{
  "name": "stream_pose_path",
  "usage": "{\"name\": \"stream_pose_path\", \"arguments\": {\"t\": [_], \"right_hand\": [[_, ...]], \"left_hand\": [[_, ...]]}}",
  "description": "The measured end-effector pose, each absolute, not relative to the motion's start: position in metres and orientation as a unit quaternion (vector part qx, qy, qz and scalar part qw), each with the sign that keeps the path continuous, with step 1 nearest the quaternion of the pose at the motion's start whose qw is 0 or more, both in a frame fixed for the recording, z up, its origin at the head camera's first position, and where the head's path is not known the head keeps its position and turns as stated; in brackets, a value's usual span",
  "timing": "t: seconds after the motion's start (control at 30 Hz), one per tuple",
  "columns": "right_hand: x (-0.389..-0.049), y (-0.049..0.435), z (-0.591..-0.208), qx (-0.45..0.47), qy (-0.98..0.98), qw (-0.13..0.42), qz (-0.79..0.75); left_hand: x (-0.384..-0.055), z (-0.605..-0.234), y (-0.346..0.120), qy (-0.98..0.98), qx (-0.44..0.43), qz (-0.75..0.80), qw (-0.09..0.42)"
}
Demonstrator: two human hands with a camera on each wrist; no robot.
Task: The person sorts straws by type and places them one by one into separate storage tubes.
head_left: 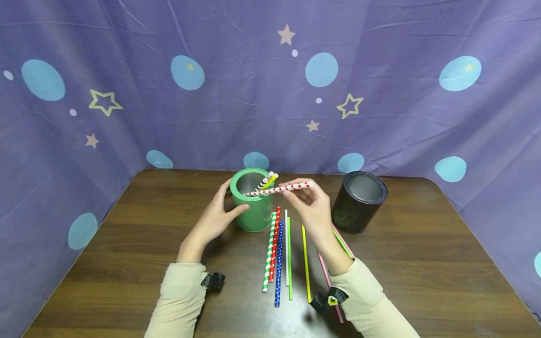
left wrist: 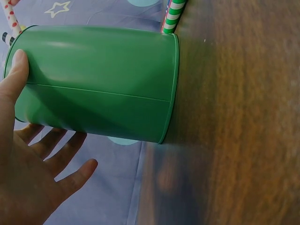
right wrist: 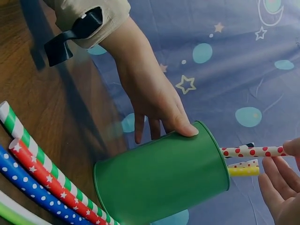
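A green can stands upright at the back of the table, left of centre. My left hand grips it from the left, thumb at the front near the rim and fingers round the far side. Between thumb and fingers, my right hand pinches a white paper straw with red dots. That straw lies slanted over the can, its far end inside the opening. A black-and-white striped straw and a yellow dotted straw stick out of the can; their lower ends are hidden.
Right of the right hand stands a black can. In front lie a green-striped straw, a red starred straw, a blue dotted straw and several thin ones, including a yellow straw. A purple curtain hangs behind the table.
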State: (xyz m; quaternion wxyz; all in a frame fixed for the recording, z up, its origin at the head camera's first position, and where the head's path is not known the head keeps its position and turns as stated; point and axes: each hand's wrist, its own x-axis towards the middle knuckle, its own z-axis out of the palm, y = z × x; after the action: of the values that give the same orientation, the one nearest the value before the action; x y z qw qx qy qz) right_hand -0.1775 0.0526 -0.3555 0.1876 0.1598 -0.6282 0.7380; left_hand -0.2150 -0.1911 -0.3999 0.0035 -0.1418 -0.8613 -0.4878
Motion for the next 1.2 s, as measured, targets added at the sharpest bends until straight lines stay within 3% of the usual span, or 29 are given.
{"name": "stream_pose_path", "arguments": {"t": [0.7,1.2], "right_hand": [[-0.190,0.043,-0.362,0.147,-0.655,0.149,0.726],[-0.176,0.050,-0.392,0.041,-0.680,0.077,0.728]], "left_hand": [[-0.217,-0.398,-0.189,-0.864,-0.135,-0.485,-0.003],[-0.216,-0.401,-0.191,-0.865,-0.137,-0.483,-0.001]]}}
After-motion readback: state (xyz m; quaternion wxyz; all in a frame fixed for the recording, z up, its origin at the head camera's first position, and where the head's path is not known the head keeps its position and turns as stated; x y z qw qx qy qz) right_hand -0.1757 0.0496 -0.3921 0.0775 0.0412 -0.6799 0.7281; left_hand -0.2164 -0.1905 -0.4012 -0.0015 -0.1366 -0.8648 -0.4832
